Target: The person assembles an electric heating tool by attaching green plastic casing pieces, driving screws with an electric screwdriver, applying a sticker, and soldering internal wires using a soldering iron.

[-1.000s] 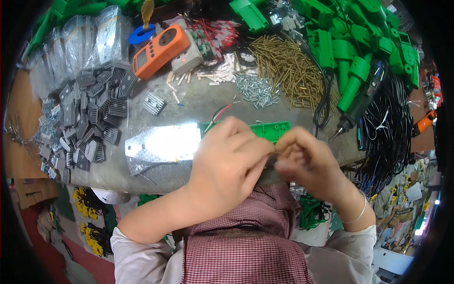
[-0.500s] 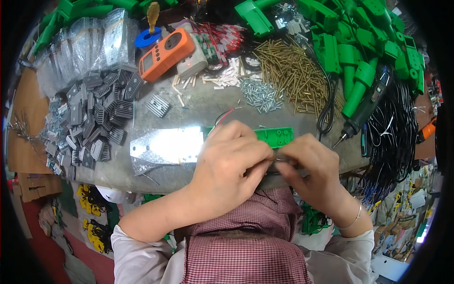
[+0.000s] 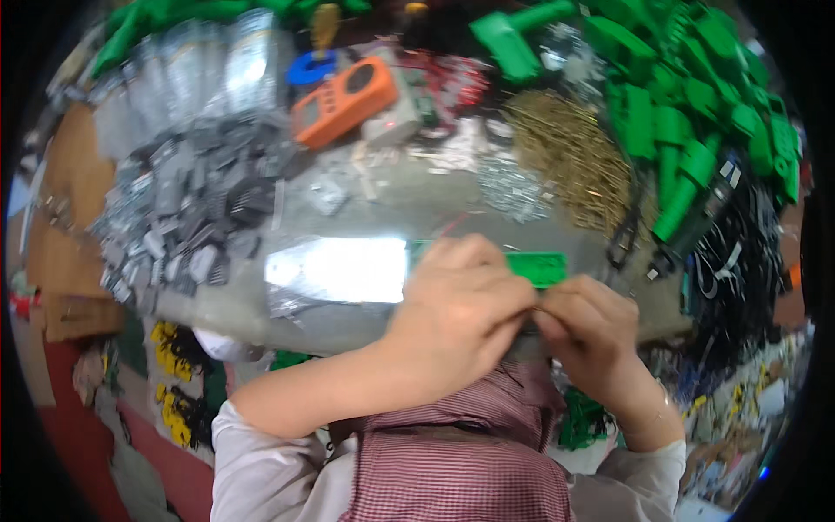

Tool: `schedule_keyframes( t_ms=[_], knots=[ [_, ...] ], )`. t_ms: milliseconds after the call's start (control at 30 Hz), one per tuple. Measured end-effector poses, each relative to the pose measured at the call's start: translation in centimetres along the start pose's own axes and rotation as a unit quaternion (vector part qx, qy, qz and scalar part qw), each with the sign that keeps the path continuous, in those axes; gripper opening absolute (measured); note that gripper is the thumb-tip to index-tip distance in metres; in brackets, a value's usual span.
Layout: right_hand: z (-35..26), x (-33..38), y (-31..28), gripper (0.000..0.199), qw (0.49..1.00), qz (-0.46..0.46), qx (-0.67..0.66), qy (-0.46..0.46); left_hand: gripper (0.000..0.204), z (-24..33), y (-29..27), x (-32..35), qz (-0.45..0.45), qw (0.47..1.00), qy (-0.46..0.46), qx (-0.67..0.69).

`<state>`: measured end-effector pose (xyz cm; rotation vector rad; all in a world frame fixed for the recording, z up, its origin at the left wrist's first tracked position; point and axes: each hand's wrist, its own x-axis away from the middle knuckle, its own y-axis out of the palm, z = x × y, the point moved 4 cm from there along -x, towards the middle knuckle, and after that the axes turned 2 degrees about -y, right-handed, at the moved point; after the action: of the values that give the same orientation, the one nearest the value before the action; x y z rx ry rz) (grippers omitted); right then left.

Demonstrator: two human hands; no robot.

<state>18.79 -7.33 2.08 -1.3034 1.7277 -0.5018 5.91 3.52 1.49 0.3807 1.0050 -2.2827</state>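
My left hand [image 3: 465, 309] and my right hand [image 3: 594, 326] are close together over the bench's front edge, fingertips pinched and nearly touching. Between them seems to be a thin wire, mostly hidden by the fingers and blurred. Just behind the hands lies a long green plastic housing [image 3: 537, 268], partly covered by my left hand. A red wire [image 3: 450, 228] sticks up behind my left knuckles. To the left of that hand, a shiny flat metal plate [image 3: 339, 270] rests on clear plastic wrap.
Grey finned heat sinks [image 3: 204, 187] are heaped at left. An orange meter [image 3: 346, 103] stands at the back. Brass-coloured screws [image 3: 570, 143] and small silver screws [image 3: 515, 190] lie behind the hands. Green housings [image 3: 674, 104], a dark electric screwdriver [image 3: 700, 217] and black cables [image 3: 739, 252] fill the right.
The whole view has shifted, with bench and hands now further right in the picture, and it is blurred. My right fingertips have come up against the left ones, closing the small gap.
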Motion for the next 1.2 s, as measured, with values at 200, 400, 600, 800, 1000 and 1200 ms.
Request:
schedule_keyframes(
  t_ms=[200,400,600,800,1000,1200],
  knots=[
    [2.3,2.1,0.5,0.03,0.819,-0.058,-0.422,0.384,0.026,0.5,0.7,0.9,0.023,0.998,0.039,0.035],
    [4.7,2.4,0.0,0.031,0.887,-0.014,-0.321,0.332,0.025,-3.9,-10.1,4.8,-0.102,0.991,-0.084,-0.038],
    [5.2,1.3,-1.2,0.029,0.9,0.023,-0.317,0.299,0.031,-5.3,-13.6,11.1,-0.174,0.944,-0.192,-0.201],
    [3.6,-1.4,-0.7,0.032,0.924,-0.001,-0.274,0.268,0.021,-4.8,-14.9,9.6,-0.216,0.948,-0.164,-0.166],
    [3.3,-6.1,-1.6,0.02,0.952,-0.026,-0.193,0.238,0.015,-4.7,-14.6,6.9,-0.018,0.996,-0.084,0.008],
    [-0.2,-18.6,0.8,0.025,0.992,-0.03,-0.123,-0.008,0.014,-4.8,-10.5,4.1,-0.033,0.995,-0.047,-0.078]
  ],
)
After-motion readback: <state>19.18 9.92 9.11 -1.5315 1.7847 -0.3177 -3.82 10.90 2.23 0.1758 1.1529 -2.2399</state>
